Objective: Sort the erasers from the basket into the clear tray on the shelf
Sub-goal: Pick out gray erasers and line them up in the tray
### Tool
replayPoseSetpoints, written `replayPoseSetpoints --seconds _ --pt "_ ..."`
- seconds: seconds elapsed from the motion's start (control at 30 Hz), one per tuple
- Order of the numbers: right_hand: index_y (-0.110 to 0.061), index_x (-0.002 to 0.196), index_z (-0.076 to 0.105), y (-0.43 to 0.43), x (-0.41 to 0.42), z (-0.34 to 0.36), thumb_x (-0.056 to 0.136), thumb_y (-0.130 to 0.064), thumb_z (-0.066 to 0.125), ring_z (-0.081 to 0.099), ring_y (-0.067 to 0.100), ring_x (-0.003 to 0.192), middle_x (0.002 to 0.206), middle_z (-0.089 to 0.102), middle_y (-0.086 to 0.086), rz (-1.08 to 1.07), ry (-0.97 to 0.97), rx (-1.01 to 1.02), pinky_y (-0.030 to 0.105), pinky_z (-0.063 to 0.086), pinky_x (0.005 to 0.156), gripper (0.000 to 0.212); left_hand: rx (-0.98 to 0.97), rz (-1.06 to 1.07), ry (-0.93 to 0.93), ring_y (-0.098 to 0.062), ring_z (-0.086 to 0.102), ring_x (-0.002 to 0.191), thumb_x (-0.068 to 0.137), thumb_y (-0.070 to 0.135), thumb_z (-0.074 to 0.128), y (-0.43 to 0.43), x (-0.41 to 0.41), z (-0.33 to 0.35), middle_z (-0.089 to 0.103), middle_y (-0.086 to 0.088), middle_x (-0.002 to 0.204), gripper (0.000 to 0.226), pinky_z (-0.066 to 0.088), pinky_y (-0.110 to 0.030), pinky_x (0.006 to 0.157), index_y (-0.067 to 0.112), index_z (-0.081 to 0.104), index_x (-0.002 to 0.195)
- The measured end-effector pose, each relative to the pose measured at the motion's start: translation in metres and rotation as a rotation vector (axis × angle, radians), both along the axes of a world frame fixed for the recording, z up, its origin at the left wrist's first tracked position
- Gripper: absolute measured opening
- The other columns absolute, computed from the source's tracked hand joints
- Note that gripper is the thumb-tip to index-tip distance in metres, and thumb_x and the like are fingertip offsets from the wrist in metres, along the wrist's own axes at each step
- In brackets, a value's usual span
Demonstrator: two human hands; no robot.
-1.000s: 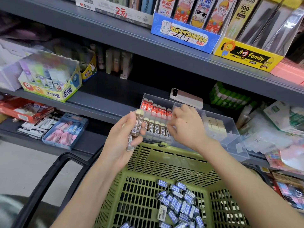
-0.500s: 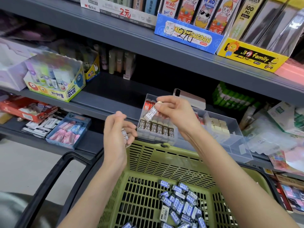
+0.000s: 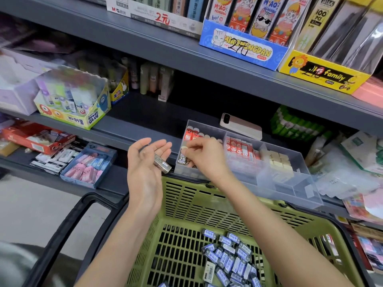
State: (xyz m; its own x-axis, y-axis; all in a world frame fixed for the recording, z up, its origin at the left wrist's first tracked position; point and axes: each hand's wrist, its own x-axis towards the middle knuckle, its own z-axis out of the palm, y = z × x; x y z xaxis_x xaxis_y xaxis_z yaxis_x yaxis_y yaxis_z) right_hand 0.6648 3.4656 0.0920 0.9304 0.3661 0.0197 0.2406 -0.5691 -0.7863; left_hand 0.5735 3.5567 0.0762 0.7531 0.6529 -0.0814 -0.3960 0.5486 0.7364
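My left hand (image 3: 145,162) is held palm up left of the clear tray (image 3: 290,183), fingers nearly straight, with a small wrapped eraser (image 3: 162,163) lying across them. My right hand (image 3: 204,155) reaches into the tray's left compartment, fingers curled over the dark 2B erasers (image 3: 182,159) there; what it pinches is blurred. The tray also holds red erasers (image 3: 240,148) and beige erasers (image 3: 278,162). Below, the green basket (image 3: 186,208) holds several blue-labelled erasers (image 3: 228,257).
A pink phone (image 3: 241,126) lies on the shelf behind the tray. A glue-stick box (image 3: 72,104) and a blue box of pink erasers (image 3: 89,164) stand to the left. The basket's black handle (image 3: 68,222) hangs at lower left. Packets crowd the shelf on the right.
My right hand dropped from above the tray into its left compartment. My left hand opened, palm up, showing the eraser lying on it.
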Motion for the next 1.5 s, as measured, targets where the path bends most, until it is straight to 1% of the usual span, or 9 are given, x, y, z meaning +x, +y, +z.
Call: replayPoseSetpoints --seconds 0.13,0.23,0.47,0.67,0.8,0.97,1.13,1.33,1.5 --pt "-0.017 0.090 0.072 -0.003 -0.012 0.008 0.085 -0.021 0.067 0.052 0.009 0.075 0.080 0.059 -0.005 0.000 -0.262 -0.092 0.013 0.035 0.069 0.009 0.027 -0.057 -0.030 -0.019 0.061 0.114 0.102 0.003 0.030 -0.001 -0.002 -0.001 0.064 -0.013 0.116 0.023 0.043 -0.033 0.105 0.011 0.049 0.113" --pt "-0.028 0.078 0.070 -0.009 -0.029 0.020 0.084 -0.027 0.067 0.057 0.001 0.068 0.070 0.064 -0.014 0.138 -0.100 0.125 0.012 0.041 0.063 0.006 0.054 -0.102 -0.053 -0.012 0.056 0.121 0.102 0.007 0.031 -0.001 -0.001 -0.003 0.065 -0.007 0.120 0.024 0.038 -0.034 0.109 0.016 0.047 0.119" --pt "-0.020 0.091 0.067 -0.014 -0.052 0.021 0.079 -0.019 0.071 0.052 0.003 0.063 0.071 0.061 -0.008 0.256 -0.215 -0.062 0.017 0.047 0.060 0.013 0.219 -0.276 -0.112 -0.003 0.052 0.123 0.093 0.022 0.045 -0.004 -0.004 -0.004 0.062 0.004 0.128 0.033 0.047 -0.018 0.090 0.020 0.046 0.126" --pt "-0.015 0.095 0.061 -0.033 -0.027 0.019 0.082 -0.005 0.064 0.057 0.006 0.050 0.068 0.062 -0.002 -0.074 0.193 0.241 0.024 0.050 0.053 0.017 0.498 -0.236 0.097 0.005 0.047 0.122 0.094 0.025 0.054 -0.005 -0.004 -0.010 0.055 0.011 0.133 0.032 0.037 -0.011 0.098 0.029 0.048 0.126" --pt "-0.004 0.102 0.057 -0.031 -0.007 0.021 0.082 0.003 0.064 0.052 0.009 0.040 0.064 0.061 0.007 -0.138 0.366 0.223 0.019 0.047 0.046 0.023 0.986 -0.198 0.431 0.004 0.039 0.119 0.100 0.029 0.041 -0.007 -0.002 -0.015 0.042 0.024 0.130 0.038 0.027 -0.017 0.096 0.028 0.042 0.138" --pt "0.003 0.079 0.065 -0.016 -0.001 0.027 0.080 0.004 0.065 0.052 0.010 0.038 0.056 0.060 0.010 -0.143 0.478 0.115 0.016 0.047 0.042 0.002 1.260 -0.206 0.502 -0.015 0.043 0.128 0.099 0.021 0.043 -0.012 0.001 -0.016 0.049 0.005 0.137 0.044 0.030 -0.024 0.100 0.017 0.039 0.142" --pt "-0.010 0.052 0.050 -0.012 -0.003 0.022 0.083 -0.011 0.062 0.044 0.014 0.043 0.047 0.043 0.001 -0.062 0.111 -0.323 0.023 0.038 0.045 0.033 1.274 -0.205 0.504 -0.015 0.042 0.130 0.098 0.020 0.045 -0.012 0.000 -0.018 0.048 0.003 0.141 0.047 0.026 -0.021 0.099 0.018 0.037 0.144" --pt "-0.010 0.050 0.052 -0.020 -0.005 0.015 0.087 -0.018 0.062 0.043 0.013 0.048 0.052 0.047 0.004 0.016 0.038 -0.281 0.012 0.033 0.049 0.040 1.258 -0.217 0.520 -0.014 0.041 0.131 0.098 0.020 0.046 -0.011 0.000 -0.017 0.047 0.005 0.143 0.047 0.030 -0.028 0.104 0.020 0.038 0.144" --pt "-0.011 0.067 0.067 -0.038 -0.036 0.016 0.087 -0.020 0.062 0.058 0.011 0.069 0.070 0.066 -0.004 0.002 -0.231 -0.187 0.027 0.048 0.067 0.023 1.216 -0.219 0.531 -0.007 0.044 0.124 0.097 0.020 0.049 -0.007 -0.003 -0.014 0.051 0.009 0.138 0.044 0.026 -0.015 0.091 0.025 0.043 0.140"
